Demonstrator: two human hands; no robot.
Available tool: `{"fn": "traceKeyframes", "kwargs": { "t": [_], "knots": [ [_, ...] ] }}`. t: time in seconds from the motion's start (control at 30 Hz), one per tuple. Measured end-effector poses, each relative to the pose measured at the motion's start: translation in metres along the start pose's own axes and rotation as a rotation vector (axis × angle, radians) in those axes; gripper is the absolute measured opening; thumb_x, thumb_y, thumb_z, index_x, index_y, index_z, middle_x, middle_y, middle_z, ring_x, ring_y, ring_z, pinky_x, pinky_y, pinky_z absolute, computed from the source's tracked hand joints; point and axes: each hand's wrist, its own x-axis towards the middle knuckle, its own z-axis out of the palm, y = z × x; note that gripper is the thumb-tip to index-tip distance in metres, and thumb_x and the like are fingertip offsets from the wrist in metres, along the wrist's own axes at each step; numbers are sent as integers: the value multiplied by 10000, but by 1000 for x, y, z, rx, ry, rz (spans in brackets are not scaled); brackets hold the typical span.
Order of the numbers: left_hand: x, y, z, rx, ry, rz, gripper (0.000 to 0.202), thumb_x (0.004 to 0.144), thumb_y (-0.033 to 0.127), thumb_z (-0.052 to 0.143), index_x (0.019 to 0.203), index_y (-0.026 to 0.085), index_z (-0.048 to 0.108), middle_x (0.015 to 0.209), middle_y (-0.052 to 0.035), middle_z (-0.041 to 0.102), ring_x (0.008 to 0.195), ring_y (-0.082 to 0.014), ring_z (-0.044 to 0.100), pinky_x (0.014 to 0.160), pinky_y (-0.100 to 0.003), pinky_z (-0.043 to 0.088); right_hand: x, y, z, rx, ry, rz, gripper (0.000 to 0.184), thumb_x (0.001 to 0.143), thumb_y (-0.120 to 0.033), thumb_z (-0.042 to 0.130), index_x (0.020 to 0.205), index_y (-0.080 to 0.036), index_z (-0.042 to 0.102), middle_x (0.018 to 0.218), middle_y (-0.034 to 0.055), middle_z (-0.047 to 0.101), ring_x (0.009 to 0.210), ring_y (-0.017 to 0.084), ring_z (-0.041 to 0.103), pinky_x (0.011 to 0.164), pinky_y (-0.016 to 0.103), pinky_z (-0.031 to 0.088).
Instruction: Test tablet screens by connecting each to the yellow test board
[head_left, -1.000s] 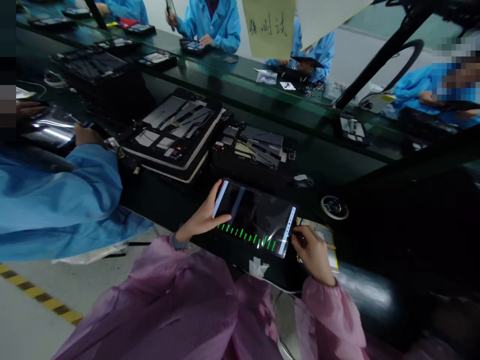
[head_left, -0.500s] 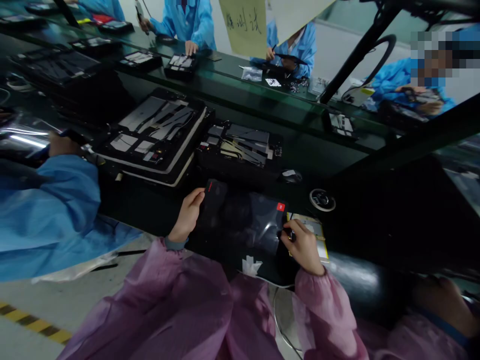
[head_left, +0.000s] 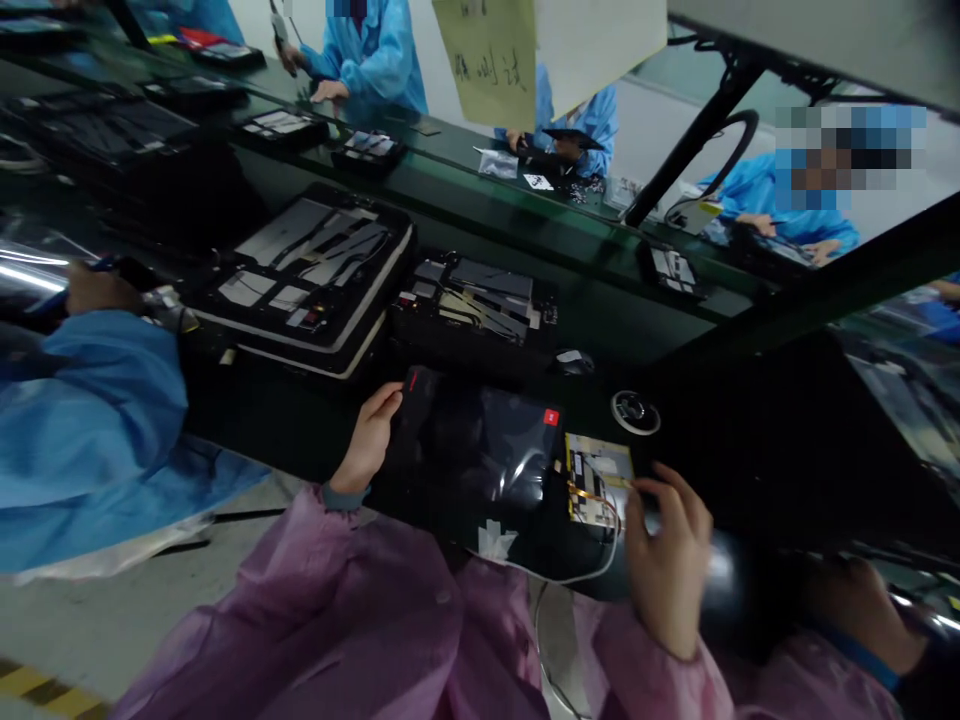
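A dark tablet [head_left: 476, 435] with a small red mark in its far right corner is showing a black face at the near middle of the worktop [head_left: 277, 430]; I cannot tell if it is resting fully on the surface. The left hand [head_left: 369, 435] is holding the tablet's left end, and its fingers are pinching the edge there. Just to the right of the tablet, a flat pack [head_left: 600, 470] with yellow edges is lying, and a white cable [head_left: 611, 555] is curving close to it. The right hand [head_left: 671, 545] is hovering beside the pack, apart from the tablet; its fingers are curling towards the thumb, but I cannot tell whether they are pinching something. At the near edge, pieces of white tape [head_left: 495, 541] are sticking. Farther away, a dark object with a white label [head_left: 575, 362] and a round white-rimmed object [head_left: 635, 412] are lying. Beyond the tablet, a low stack [head_left: 480, 295] is standing beside a larger stack [head_left: 307, 265] on its left. At the left, a co-worker's blue sleeve [head_left: 112, 400] is reaching over the worktop. On the far side, people in blue are working, and a yellow paper [head_left: 487, 55] with handwriting is hanging.
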Motion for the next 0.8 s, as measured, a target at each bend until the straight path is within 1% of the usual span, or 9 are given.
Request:
{"fn": "traceKeyframes", "kwargs": {
  "t": [0.07, 0.13, 0.2, 0.27, 0.37, 0.47, 0.57, 0.7, 0.8],
  "knots": [
    [-1, 3, 2, -7, 26, -11, 352, 775, 435, 630, 1038, 205, 674, 1059, -44, 685, 1050, -255, 599, 901, -342, 452, 25, -64, 26, 256, -120, -141, 216, 936, -255, 404, 1072, -228, 569, 1104, 124, 618, 1061, 271, 560, 894, 425, 448],
    [-2, 7, 4, -28, 14, -19, 360, 772, 437, 634, 1040, 199, 671, 1066, -50, 685, 1041, -256, 605, 897, -338, 452, 51, -123, 60, 346, -225, -304, 265, 959, -256, 377, 1140, -222, 568, 1113, 119, 627, 1060, 269, 557, 898, 425, 439],
    [-3, 9, 6, -47, -17, 9, 349, 785, 438, 620, 1037, 201, 671, 1091, -50, 681, 1057, -251, 603, 915, -331, 443, 73, -167, 93, 247, -271, -365, 289, 967, -327, 405, 1129, -180, 594, 1110, 140, 636, 1058, 311, 540, 859, 457, 423],
    [-3, 10, 6, -55, -29, 55, 320, 801, 420, 601, 1027, 205, 673, 1125, -47, 672, 1098, -241, 586, 960, -321, 416, 88, -192, 117, 125, -322, -353, 356, 970, -413, 403, 993, -154, 646, 975, 147, 664, 984, 322, 554, 829, 461, 400],
    [-2, 8, 6, -61, -16, 87, 286, 801, 380, 593, 1012, 206, 678, 1150, -44, 664, 1145, -229, 559, 1013, -311, 372, 98, -205, 133, 68, -422, -335, 379, 978, -419, 405, 844, -169, 657, 830, 101, 669, 875, 269, 573, 801, 413, 372],
    [-2, 7, 6, -77, -19, 82, 288, 787, 379, 600, 999, 202, 682, 1144, -43, 667, 1144, -228, 557, 1017, -313, 366, 98, -208, 135, 143, -439, -325, 244, 977, -318, 452, 898, -203, 652, 858, 45, 677, 869, 218, 569, 779, 353, 347],
    [-3, 9, 6, -98, -19, 70, 325, 764, 401, 608, 1000, 191, 681, 1131, -45, 672, 1128, -235, 566, 996, -322, 384, 92, -207, 135, 210, -340, -352, 184, 969, -249, 474, 925, -212, 649, 880, 27, 679, 897, 205, 546, 783, 343, 334],
    [-5, 14, 7, -171, 9, 0, 370, 685, 411, 668, 970, 176, 689, 1088, -53, 689, 1089, -246, 587, 946, -322, 417, 79, -198, 126, 318, -147, -462, 190, 959, -214, 485, 863, -195, 648, 988, 53, 682, 990, 216, 517, 814, 364, 354],
    [-7, 17, 10, -246, 43, -54, 385, 674, 444, 675, 942, 168, 692, 1046, -64, 698, 1072, -252, 593, 909, -328, 438, 61, -181, 109, 431, -150, -521, 195, 954, -182, 466, 871, -197, 642, 966, 66, 673, 973, 213, 524, 807, 367, 408]
  ]
}}
